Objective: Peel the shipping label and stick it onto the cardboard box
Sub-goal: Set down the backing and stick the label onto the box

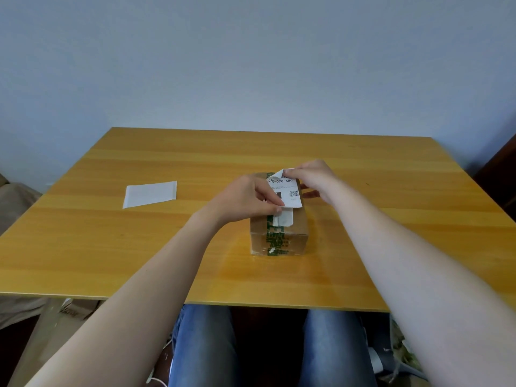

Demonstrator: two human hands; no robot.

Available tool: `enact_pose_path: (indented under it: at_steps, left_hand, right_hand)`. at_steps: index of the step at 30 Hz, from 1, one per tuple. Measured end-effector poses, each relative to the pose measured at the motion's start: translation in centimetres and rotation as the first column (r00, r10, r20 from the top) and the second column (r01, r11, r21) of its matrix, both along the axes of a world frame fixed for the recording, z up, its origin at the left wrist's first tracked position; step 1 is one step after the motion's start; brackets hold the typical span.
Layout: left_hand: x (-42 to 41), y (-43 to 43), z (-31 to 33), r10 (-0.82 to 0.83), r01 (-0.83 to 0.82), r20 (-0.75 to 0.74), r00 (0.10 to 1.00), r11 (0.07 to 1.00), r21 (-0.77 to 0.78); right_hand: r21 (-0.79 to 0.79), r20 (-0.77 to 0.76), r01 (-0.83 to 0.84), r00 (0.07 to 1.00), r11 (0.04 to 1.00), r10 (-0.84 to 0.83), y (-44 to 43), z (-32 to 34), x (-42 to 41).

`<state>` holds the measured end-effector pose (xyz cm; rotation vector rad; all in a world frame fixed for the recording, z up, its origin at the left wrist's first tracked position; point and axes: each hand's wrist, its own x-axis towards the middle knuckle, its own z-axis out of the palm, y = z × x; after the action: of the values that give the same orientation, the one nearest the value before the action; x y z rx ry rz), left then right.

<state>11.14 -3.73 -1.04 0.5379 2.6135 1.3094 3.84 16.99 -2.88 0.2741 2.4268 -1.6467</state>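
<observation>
A small cardboard box (298,227) with green printed tape stands on the wooden table (167,247), right of the middle. Over its top lies the white shipping label (287,191), printed side up, its far corner curled upward. My left hand (245,199) pinches the label's near left edge. From the other side, my right hand (312,177) pinches the lifted far corner, thumb under it. A smaller white sticker (284,219) shows on the box top just below the label. The hands hide the far part of the box.
A white rectangular sheet (150,193) lies flat on the table's left part. Beneath the near table edge are my legs in jeans (206,344), with cardboard (69,311) and clutter on the floor at both sides. A plain wall stands behind the table.
</observation>
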Motion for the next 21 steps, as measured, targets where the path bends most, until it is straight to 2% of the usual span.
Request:
enact_pose_path:
  at_steps: [6, 21]
  left_hand:
    - [0.1, -0.2, -1.2, -0.012, 0.014, -0.02, 1.0, 0.996, 0.085]
    - [0.1, -0.6, -2.2, -0.006, 0.013, -0.056, 0.998, 0.992, 0.129]
  right_hand:
    - [-0.071, -0.04, 0.019, 0.999, 0.997, -0.021, -0.3, -0.7, 0.4]
    - [-0.186, -0.079, 0.057, 0.994, 0.981, -0.073, -0.4, -1.8, 1.4]
